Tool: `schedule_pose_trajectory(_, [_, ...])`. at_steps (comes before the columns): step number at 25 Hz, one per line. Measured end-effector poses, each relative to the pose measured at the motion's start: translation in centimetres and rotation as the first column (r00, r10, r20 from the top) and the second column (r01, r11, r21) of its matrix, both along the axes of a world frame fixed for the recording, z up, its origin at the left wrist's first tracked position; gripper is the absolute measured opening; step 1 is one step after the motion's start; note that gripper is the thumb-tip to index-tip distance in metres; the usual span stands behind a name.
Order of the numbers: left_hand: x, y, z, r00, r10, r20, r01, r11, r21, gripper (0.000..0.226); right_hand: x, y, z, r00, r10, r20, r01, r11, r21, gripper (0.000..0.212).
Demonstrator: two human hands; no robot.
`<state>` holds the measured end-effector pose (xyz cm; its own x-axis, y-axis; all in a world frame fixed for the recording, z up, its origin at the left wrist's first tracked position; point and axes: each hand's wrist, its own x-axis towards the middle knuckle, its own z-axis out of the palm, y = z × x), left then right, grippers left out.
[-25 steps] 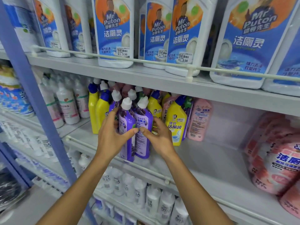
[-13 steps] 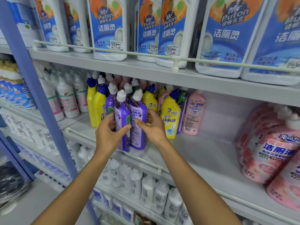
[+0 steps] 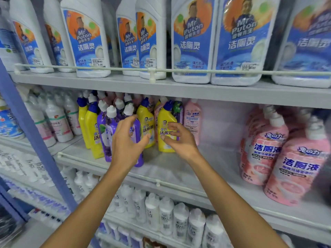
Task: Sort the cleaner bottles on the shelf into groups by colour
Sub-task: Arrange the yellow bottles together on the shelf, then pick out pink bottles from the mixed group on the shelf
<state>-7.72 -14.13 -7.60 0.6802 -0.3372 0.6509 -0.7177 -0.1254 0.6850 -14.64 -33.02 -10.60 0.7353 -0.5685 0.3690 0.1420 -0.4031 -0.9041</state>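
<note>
Right of the right hand (image 3: pixel 180 140) the shelf (image 3: pixel 220 158) lies bare. Ahead, purple bottles (image 3: pixel 105 140) and yellow bottles (image 3: pixel 165 115) stand packed.

Retail shop aisle: tiered grey shelves (image 3: pixel 179 90) with guard rails, packed cleaner bottles (image 3: pixel 86 42), price stickers (image 3: pixel 97 62) reading 5.00.

The left grip (image 3: pixel 125 142) hides most labels on the front purple bottles (image 3: pixel 108 140); the pink bottles (image 3: pixel 297 169) at the right end of the shelf (image 3: pixel 215 163) are motion-blurred.

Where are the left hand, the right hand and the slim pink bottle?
left hand (image 3: pixel 125 145): head view, back of hand.
right hand (image 3: pixel 180 140): head view, back of hand.
slim pink bottle (image 3: pixel 192 120): head view, front label.
</note>
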Motion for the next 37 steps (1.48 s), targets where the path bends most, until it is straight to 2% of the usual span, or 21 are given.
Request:
schedule_pose_trajectory(3, [0.2,-3.1,1.2,0.984,-0.118,-0.134,0.121,0.993,0.012,0.062,-3.5,-3.3,0.5,0.994,-0.112,-0.008,0.111,0.993,-0.024,0.055])
schedule_pose_trajectory(8, [3.7,-7.3,2.8,0.953,-0.174,-0.248,0.168,0.985,-0.046,0.065,-7.5,-8.5,1.4,0.965,-0.261,0.012,0.261,0.963,-0.064,0.057])
schedule_pose_trajectory(10, [4.8,-8.7,3.7,0.932,-0.201,-0.3,0.183,0.979,-0.087,0.053,-7.8,-9.8,1.6,0.957,-0.288,0.038,0.29,0.956,-0.045,0.057])
schedule_pose_trajectory(15, [8.2,-11.5,4.1,0.968,-0.162,-0.192,0.153,0.986,-0.062,0.019,-4.6,-11.5,2.2,0.955,-0.295,0.037,0.295,0.955,0.016,0.057])
schedule_pose_trajectory(17, [9.8,-12.8,4.4,0.974,-0.125,-0.19,0.123,0.992,-0.025,0.015,-2.6,-12.2,2.8,0.954,-0.301,-0.007,0.301,0.954,-0.013,0.059])
schedule_pose_trajectory(20, [11.2,-14.3,5.1,0.963,-0.115,-0.245,0.136,0.988,0.07,0.026,-0.4,-13.3,3.5,0.938,-0.346,-0.026,0.345,0.937,-0.052,0.058])
schedule_pose_trajectory(24, [11.4,-15.6,5.1,0.971,-0.101,-0.216,0.133,0.981,0.14,0.022,1.5,-15.1,3.1,0.929,-0.359,-0.094,0.347,0.93,-0.124,0.06])
schedule_pose_trajectory(28, [11.0,-16.2,5.1,0.939,-0.118,-0.324,0.15,0.986,0.075,0.031,2.5,-15.9,3.2,0.921,-0.374,-0.109,0.347,0.915,-0.206,0.04])
schedule_pose_trajectory(30, [11.3,-16.2,4.8,0.934,-0.1,-0.343,0.143,0.985,0.101,0.032,2.4,-15.4,3.0,0.927,-0.365,-0.083,0.342,0.915,-0.214,0.033])
schedule_pose_trajectory(33, [10.9,-16.4,4.6,0.945,-0.031,-0.324,0.084,0.985,0.153,0.033,2.0,-14.8,2.3,0.935,-0.354,-0.03,0.342,0.921,-0.186,0.03])
schedule_pose_trajectory(37, [9.7,-16.9,4.3,0.965,0.145,-0.217,-0.093,0.968,0.233,0.037,1.2,-13.9,2.3,0.92,-0.389,-0.054,0.368,0.902,-0.226,0.043])
